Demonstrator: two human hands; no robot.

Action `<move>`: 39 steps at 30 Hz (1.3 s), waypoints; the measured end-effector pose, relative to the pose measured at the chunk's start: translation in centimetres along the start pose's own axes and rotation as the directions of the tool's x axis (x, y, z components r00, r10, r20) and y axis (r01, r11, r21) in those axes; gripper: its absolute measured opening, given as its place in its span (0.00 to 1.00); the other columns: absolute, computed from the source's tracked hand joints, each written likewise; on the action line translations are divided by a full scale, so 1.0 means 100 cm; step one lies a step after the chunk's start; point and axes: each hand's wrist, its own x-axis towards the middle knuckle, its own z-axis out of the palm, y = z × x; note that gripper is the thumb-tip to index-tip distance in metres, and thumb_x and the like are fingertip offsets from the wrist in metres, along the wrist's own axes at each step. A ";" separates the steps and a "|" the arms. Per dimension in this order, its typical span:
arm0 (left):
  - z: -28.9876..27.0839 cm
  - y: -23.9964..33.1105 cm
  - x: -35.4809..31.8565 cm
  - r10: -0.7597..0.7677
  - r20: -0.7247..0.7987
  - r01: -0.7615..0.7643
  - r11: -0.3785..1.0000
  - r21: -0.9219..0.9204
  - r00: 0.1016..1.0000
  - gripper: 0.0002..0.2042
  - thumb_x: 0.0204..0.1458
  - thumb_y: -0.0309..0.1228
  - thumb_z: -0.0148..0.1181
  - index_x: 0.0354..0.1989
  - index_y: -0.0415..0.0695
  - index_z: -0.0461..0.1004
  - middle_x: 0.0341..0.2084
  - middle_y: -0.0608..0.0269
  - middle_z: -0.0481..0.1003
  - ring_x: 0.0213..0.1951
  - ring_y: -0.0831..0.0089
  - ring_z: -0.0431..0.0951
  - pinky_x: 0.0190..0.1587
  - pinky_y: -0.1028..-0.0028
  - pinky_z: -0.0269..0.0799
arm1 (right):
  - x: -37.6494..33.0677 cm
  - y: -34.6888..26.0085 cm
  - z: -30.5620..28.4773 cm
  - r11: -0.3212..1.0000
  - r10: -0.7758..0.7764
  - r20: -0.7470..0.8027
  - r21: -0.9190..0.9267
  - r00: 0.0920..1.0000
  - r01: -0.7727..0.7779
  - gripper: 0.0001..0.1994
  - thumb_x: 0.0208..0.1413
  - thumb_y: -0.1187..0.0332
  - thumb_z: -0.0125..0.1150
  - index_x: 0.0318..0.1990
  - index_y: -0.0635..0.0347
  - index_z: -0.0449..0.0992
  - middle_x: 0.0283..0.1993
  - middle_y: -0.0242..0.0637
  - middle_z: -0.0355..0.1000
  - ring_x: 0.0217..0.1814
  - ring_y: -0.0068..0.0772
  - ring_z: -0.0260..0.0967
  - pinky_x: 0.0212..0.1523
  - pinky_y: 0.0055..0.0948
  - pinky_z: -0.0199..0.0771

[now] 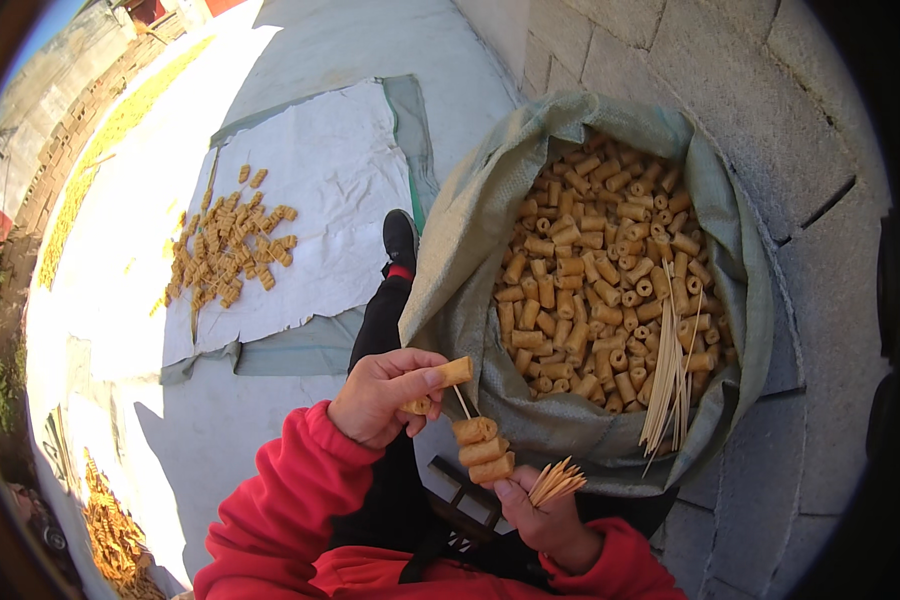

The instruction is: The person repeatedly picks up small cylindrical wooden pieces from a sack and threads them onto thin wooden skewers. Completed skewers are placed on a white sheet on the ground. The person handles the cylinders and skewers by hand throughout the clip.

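My left hand (378, 397) is closed, pinching a tan tube-shaped roll (455, 372) between thumb and fingers. Another roll (417, 406) is tucked under those fingers. Just below it, several rolls (483, 450) are threaded side by side on thin wooden skewers (461, 402), whose upper ends reach toward the pinched roll. My right hand (550, 525) is closed around a bundle of pointed skewers (557, 482) and holds the threaded rolls at their lower end. Close by on the right, a large woven sack (450, 270) with a rolled-down rim is filled with loose rolls (600, 290).
Loose skewers (675, 360) lie over the rolls at the sack's near right. To the left, a white sheet (340, 150) carries a pile of skewered rolls (232, 245). A block wall (820, 130) borders the right. My shoe (400, 240) stands between sheet and sack.
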 end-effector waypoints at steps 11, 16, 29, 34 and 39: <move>0.000 -0.017 0.002 -0.043 -0.029 0.044 0.998 0.038 0.999 0.07 0.52 0.27 0.56 0.38 0.37 0.70 0.20 0.57 0.74 0.14 0.79 0.66 0.16 0.84 0.57 | -0.008 -0.009 0.005 0.967 0.172 0.027 0.184 0.985 -0.174 0.09 0.59 0.71 0.49 0.36 0.65 0.75 0.18 0.22 0.60 0.19 0.12 0.55 0.20 0.17 0.54; 0.001 -0.022 -0.004 -0.164 0.054 0.152 0.972 0.181 0.985 0.08 0.52 0.27 0.56 0.37 0.37 0.71 0.20 0.58 0.74 0.15 0.80 0.67 0.16 0.84 0.56 | -0.008 0.000 0.001 0.975 0.143 -0.015 0.176 0.990 -0.139 0.08 0.59 0.71 0.50 0.32 0.65 0.74 0.17 0.21 0.59 0.18 0.11 0.54 0.19 0.16 0.53; 0.007 -0.037 0.005 0.145 -0.327 -0.246 0.924 -0.292 0.934 0.15 0.61 0.41 0.44 0.40 0.42 0.69 0.29 0.66 0.69 0.33 0.75 0.71 0.32 0.77 0.72 | -0.005 -0.001 0.001 0.975 0.177 0.189 0.101 0.966 -0.199 0.11 0.60 0.68 0.49 0.37 0.67 0.74 0.15 0.25 0.60 0.15 0.14 0.54 0.17 0.17 0.54; 0.015 -0.035 0.005 0.151 -0.370 -0.261 0.927 -0.269 0.916 0.15 0.61 0.43 0.43 0.39 0.43 0.68 0.28 0.67 0.68 0.31 0.75 0.70 0.32 0.77 0.73 | -0.002 -0.002 0.003 0.979 0.167 0.140 0.095 0.976 -0.181 0.11 0.60 0.68 0.49 0.36 0.66 0.75 0.15 0.25 0.60 0.15 0.14 0.54 0.16 0.17 0.54; 0.010 -0.038 0.004 0.167 -0.316 -0.205 0.975 -0.091 0.934 0.15 0.61 0.42 0.44 0.38 0.42 0.68 0.28 0.67 0.68 0.30 0.75 0.70 0.32 0.76 0.72 | -0.003 -0.001 -0.001 0.990 0.139 0.124 0.010 0.982 -0.141 0.10 0.59 0.69 0.51 0.38 0.66 0.76 0.22 0.28 0.68 0.23 0.15 0.62 0.25 0.18 0.62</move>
